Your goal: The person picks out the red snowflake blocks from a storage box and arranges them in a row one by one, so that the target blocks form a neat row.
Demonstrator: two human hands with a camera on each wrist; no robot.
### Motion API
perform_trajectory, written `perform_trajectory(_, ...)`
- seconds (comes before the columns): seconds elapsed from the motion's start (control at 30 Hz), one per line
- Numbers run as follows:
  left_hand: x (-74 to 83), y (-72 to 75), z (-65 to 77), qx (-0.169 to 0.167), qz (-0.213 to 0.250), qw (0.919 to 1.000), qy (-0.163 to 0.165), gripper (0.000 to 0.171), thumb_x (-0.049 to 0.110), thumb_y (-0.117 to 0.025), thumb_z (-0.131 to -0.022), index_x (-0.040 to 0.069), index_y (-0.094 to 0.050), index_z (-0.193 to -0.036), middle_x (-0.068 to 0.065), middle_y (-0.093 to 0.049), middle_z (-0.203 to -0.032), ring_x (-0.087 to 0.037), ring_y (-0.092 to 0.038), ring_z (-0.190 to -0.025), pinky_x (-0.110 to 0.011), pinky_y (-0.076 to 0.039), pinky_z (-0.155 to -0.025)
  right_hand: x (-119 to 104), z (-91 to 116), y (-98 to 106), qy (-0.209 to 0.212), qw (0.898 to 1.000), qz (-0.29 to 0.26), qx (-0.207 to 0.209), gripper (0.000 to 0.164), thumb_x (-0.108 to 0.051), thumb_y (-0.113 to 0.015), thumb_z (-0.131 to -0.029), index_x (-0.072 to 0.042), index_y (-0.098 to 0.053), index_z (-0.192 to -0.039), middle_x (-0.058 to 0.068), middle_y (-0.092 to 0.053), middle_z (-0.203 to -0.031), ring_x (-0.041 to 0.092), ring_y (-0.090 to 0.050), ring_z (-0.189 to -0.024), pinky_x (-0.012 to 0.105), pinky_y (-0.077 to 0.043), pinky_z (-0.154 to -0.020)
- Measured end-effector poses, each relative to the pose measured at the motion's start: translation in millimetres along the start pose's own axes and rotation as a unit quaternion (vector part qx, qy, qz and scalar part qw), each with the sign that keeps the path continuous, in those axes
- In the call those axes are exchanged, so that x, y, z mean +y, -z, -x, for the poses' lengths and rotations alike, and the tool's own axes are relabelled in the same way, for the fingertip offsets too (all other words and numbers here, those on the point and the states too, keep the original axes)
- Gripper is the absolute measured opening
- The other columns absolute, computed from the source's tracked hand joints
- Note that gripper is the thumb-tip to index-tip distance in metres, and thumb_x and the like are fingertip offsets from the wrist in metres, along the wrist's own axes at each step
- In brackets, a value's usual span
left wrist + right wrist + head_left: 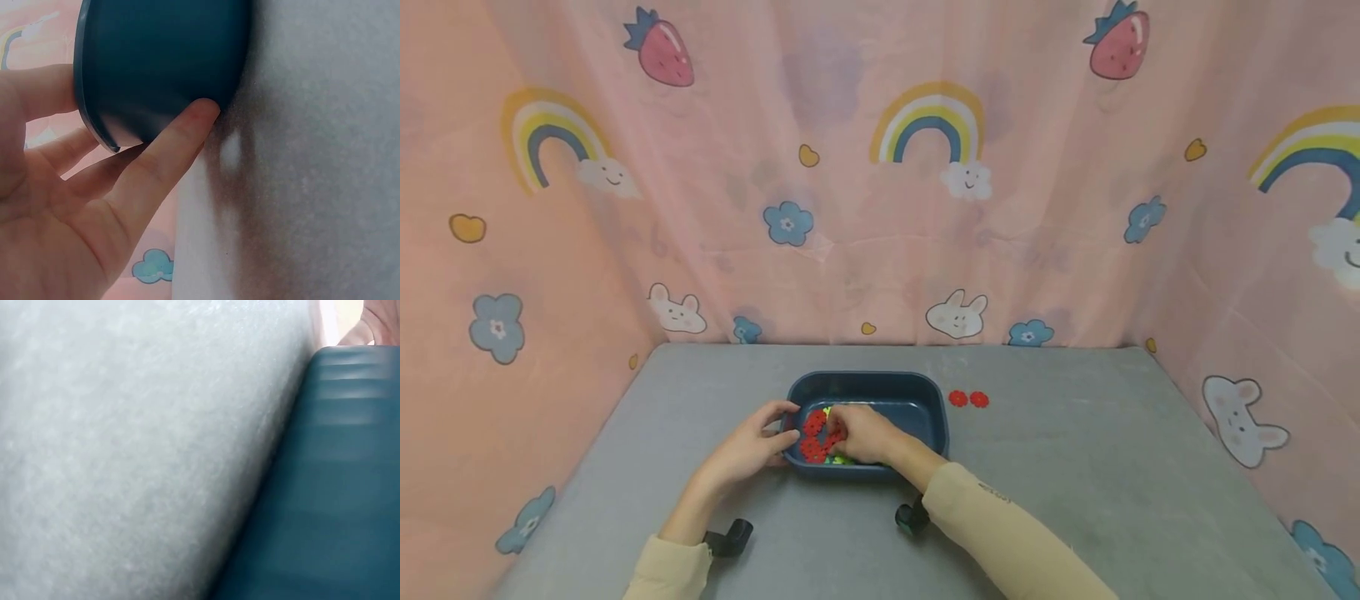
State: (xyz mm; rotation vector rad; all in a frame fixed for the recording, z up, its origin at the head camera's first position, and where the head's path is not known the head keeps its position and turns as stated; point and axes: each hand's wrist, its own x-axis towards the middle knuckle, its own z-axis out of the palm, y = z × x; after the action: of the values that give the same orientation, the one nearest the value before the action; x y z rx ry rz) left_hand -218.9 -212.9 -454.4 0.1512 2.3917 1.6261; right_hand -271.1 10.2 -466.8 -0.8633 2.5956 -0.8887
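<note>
A dark blue rectangular tray (880, 471) stands on the grey table, with red flower-shaped pieces (813, 450) and some yellow-green pieces (839, 459) gathered in its left end. My left hand (752, 442) holds that end: the thumb is at the rim and a finger (164, 153) touches the outer wall low down. Reaching over the near wall, my right hand (868, 435) is inside the tray, its fingers bent down around a red piece (836, 437). In the right wrist view only the tray's outer wall (331, 487), the table and part of the left hand (382, 322) show.
Two red flower-shaped pieces (968, 399) lie side by side on the table, just right of the tray. A black wrist device (730, 539) sits at the left wrist, another (913, 517) at the right. A pink patterned curtain (850, 275) surrounds the table's back and sides.
</note>
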Motion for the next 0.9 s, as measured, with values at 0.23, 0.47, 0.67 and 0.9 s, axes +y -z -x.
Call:
perform_trajectory(0.23,1.4,0.6,-0.3,-0.005,0.002,1.0000,0.002,0.046,0.014,-0.064,-0.101,0.005,-0.048,-0.143,-0.029,-0.027,-0.160,-0.040,-0.058,-0.127,-0.043,-0.061,-0.082,-3.7,6.7,8.5,-0.020,0.998,-0.051,0.007,0.013,-0.011,-0.075,-0.092,-0.013,-0.066,-0.101,-0.003,-0.061,-0.079,0.013,-0.057,-0.070,0.025,-0.049,-0.064)
perform_trajectory(0.47,4.2,0.7,1.5,-0.002,0.001,0.9999,0.011,0.047,0.014,-0.063,-0.101,0.005,-0.047,-0.144,-0.029,-0.026,-0.160,-0.039,-0.058,-0.126,-0.043,-0.060,-0.083,-5.8,20.0,23.7,-0.009,0.996,-0.081,0.027,0.016,-0.012,-0.076,-0.093,-0.007,-0.065,-0.103,-0.001,-0.061,-0.071,0.013,-0.059,-0.058,0.025,-0.049,-0.055)
perform_trajectory(0.67,4.5,0.1,2.3,0.000,-0.006,0.9999,0.013,0.047,0.015,-0.064,-0.101,0.005,-0.048,-0.144,-0.029,-0.026,-0.160,-0.040,-0.058,-0.126,-0.043,-0.060,-0.084,-7.1,37.5,39.1,0.003,0.995,-0.088,0.040,0.020,-0.014,-0.077,-0.092,-0.006,-0.064,-0.104,-0.001,-0.061,-0.071,0.023,-0.063,-0.058,0.028,-0.050,-0.053)
perform_trajectory(0.9,4.5,-1.6,2.2,0.005,-0.007,0.9998,0.020,0.047,0.014,-0.064,-0.101,0.006,-0.048,-0.145,-0.029,-0.027,-0.160,-0.038,-0.060,-0.123,-0.043,-0.060,-0.084,-3.6,60.1,57.5,0.010,0.993,-0.094,0.065,0.016,-0.014,-0.076,-0.093,-0.011,-0.063,-0.103,-0.001,-0.061,-0.072,0.032,-0.068,-0.063,0.031,-0.054,-0.055)
